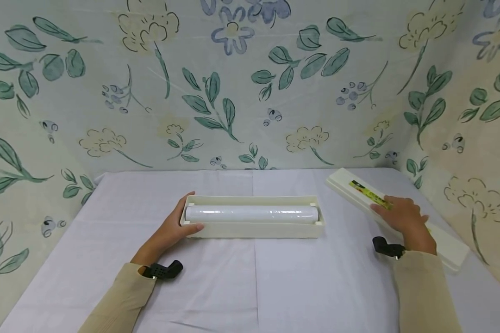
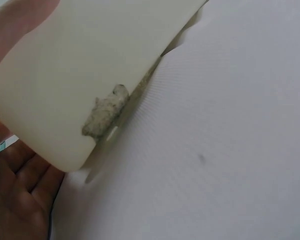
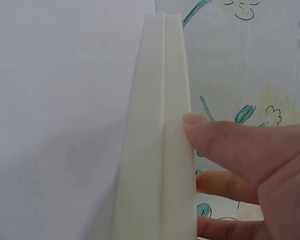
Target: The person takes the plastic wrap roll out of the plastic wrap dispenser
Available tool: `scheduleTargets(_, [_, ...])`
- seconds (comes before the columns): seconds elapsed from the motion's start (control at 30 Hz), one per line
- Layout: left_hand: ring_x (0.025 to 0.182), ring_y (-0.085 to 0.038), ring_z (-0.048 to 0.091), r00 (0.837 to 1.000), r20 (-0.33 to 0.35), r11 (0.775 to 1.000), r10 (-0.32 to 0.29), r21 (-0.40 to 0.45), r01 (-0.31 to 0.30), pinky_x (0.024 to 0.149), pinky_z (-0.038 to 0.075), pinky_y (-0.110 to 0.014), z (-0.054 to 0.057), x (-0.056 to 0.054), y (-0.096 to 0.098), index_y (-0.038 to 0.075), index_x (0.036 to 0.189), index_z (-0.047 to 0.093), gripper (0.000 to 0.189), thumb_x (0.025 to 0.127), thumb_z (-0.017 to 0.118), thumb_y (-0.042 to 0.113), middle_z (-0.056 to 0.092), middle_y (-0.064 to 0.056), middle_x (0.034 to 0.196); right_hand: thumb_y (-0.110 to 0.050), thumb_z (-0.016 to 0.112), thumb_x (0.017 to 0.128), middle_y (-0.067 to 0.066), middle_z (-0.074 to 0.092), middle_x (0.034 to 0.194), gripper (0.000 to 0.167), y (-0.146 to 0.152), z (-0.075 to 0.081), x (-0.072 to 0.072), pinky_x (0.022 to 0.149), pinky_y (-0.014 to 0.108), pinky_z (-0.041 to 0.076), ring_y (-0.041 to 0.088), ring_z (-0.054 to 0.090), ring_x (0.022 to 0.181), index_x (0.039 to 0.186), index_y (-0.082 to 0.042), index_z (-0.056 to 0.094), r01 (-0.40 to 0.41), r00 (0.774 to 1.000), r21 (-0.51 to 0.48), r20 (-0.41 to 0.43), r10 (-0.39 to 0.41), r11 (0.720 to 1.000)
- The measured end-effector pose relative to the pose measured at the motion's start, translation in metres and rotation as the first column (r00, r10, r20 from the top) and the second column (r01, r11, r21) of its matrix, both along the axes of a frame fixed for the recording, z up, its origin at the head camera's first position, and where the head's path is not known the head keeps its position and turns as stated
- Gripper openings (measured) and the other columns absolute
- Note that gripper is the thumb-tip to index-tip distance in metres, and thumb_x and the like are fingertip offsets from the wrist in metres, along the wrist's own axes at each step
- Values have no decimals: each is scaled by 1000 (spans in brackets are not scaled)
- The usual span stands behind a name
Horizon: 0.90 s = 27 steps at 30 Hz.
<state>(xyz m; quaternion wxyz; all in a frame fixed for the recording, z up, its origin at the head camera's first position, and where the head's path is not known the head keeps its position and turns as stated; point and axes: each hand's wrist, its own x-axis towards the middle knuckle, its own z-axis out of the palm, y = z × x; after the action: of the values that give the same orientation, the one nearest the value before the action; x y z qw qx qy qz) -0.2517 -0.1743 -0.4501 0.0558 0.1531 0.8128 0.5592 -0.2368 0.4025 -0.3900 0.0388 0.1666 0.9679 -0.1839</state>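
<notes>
A long cream plastic box [image 1: 258, 231] lies on the white-covered table, its open top facing up. Inside it rests a white, shiny roll [image 1: 252, 213] that looks like plastic wrap. My left hand [image 1: 181, 222] grips the box's left end, thumb along the front wall and fingers round the far side. In the left wrist view, a rough grey patch [image 2: 107, 111] marks the box wall near its lower corner. At the right, my right hand [image 1: 406, 219] holds the long cream lid [image 1: 447, 245] across its middle, the thumb pressed on its side in the right wrist view.
A yellow-green label [image 1: 368, 193] is stuck on the lid, partly under the right hand. White cloth [image 1: 233, 282] covers the table, with a floral curtain [image 1: 241, 92] behind it and at both sides. The lid lies slanted near the table's right edge.
</notes>
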Motion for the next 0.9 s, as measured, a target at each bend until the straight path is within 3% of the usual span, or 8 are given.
scheduleTargets(0.3, [122,-32,45,1000,-7,1000,-7,5,7,98,40,-50,-2,-1,-1,33,154,12,95,83,76,27,39,-9,143,-42,56,93,43,31,125,78,-3,-1,-1,95,80,6,61,27,109,148,4,24,15,1000,6,-22,-15,1000])
scheduleTargets(0.57, [122,-32,45,1000,-12,1000,-5,-1,5,98,40,-51,-2,-1,-2,33,154,13,95,83,76,27,39,-9,143,-28,60,92,40,33,131,71,-11,-2,-9,95,75,18,54,32,105,149,0,28,31,993,20,-114,-28,999])
scheduleTargets(0.73, [122,-31,45,1000,-15,1000,-7,1,7,98,40,-51,-1,-1,-2,32,154,13,95,83,76,27,39,-9,142,-27,60,92,40,35,132,69,-15,-1,-11,95,74,19,54,32,106,148,-1,30,36,991,24,-128,-32,999])
scheduleTargets(0.9, [122,-32,45,1000,-13,1000,-10,4,10,98,40,-51,-1,-2,-2,32,154,13,95,83,76,26,39,-9,142,-26,59,92,39,35,133,68,-17,1,-10,89,70,29,53,35,102,148,0,31,18,989,30,-147,-13,999])
